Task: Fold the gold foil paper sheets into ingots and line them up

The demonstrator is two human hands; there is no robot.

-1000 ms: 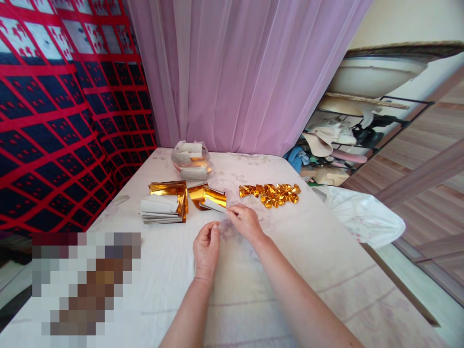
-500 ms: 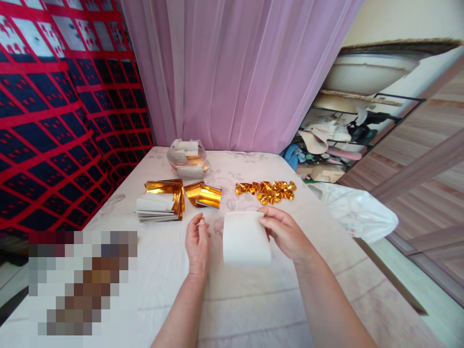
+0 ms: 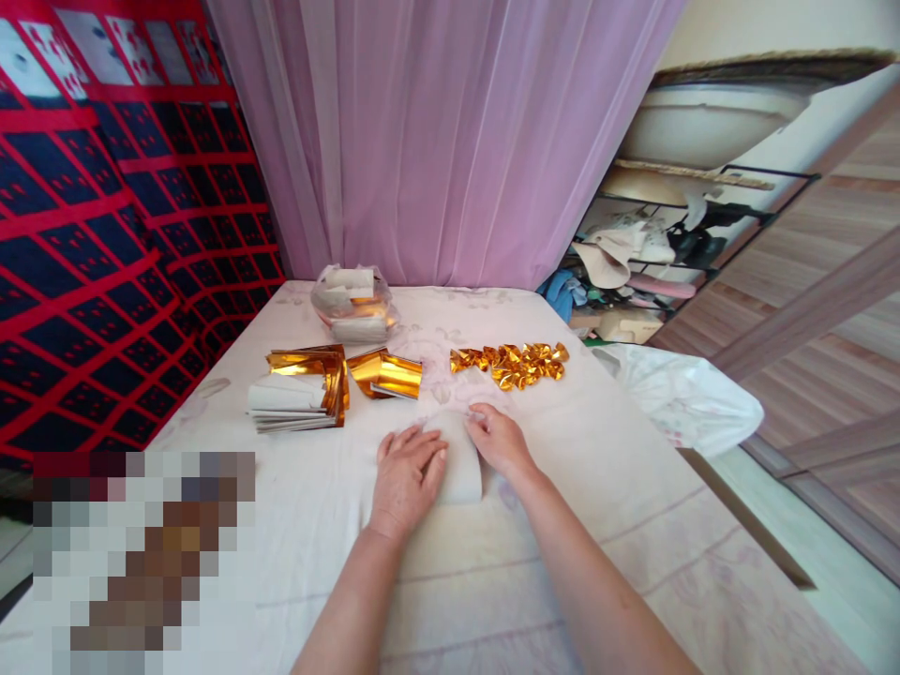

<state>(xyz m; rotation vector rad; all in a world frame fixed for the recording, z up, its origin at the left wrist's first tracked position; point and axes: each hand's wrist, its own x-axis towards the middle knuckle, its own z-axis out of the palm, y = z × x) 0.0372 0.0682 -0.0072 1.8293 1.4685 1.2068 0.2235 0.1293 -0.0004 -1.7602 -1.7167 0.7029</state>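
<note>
A white sheet (image 3: 460, 473), gently curved, lies on the cloth-covered table in front of me. My left hand (image 3: 410, 476) rests on its left part, fingers stretched out and lying flat. At the sheet's upper right edge, my right hand (image 3: 498, 438) holds it between thumb and fingers. Beyond my left hand lies a stack of white-backed gold foil sheets (image 3: 295, 398), beside a curled gold foil piece (image 3: 386, 375). Several crinkled gold foil pieces (image 3: 517, 364) form a cluster farther back, to the right.
A clear plastic bag (image 3: 353, 305) with white and gold sheets stands near the table's back edge. Purple curtains (image 3: 436, 141) hang behind. To the right are a rack with hats (image 3: 608, 253) and a white plastic bag (image 3: 693, 394). A blurred-out patch (image 3: 155, 553) covers the lower left.
The white sheet has come down and left onto the table. My left hand has moved right and turned palm down onto it. My right hand has shifted left along with the sheet.
</note>
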